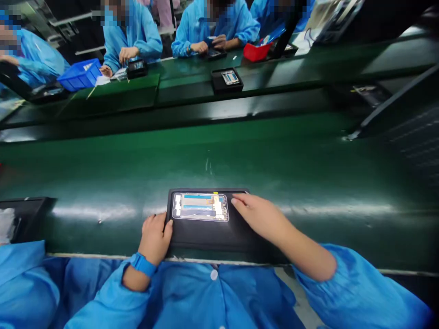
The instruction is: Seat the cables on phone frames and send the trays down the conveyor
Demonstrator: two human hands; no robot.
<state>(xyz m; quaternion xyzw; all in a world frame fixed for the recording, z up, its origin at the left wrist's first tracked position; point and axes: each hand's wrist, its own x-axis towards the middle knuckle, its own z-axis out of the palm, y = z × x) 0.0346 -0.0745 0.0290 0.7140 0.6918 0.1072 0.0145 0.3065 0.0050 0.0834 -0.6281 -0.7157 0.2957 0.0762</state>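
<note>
A black tray [202, 235] lies on the green bench before me. In its upper left part sits an opened phone [199, 213], flat, with blue strips, shiny plates and a small yellow tab at its top edge. My left hand [154, 237] is closed around the tray's left edge, with the thumb on the rim. Over the tray's right part, my right hand [259, 214] has thumb and forefinger close together, just right of the phone. Its other fingers are hidden, and whatever it may hold cannot be made out.
Another black tray [30, 214] with a plastic-wrapped item stands at left, near a co-worker's blue sleeve [24, 283]. Across the raised far bench are a black box [227, 81] holding a phone part, a blue bin [80, 75], a red bin [257, 52] and several co-workers. A metal strut [394, 100] slants at right.
</note>
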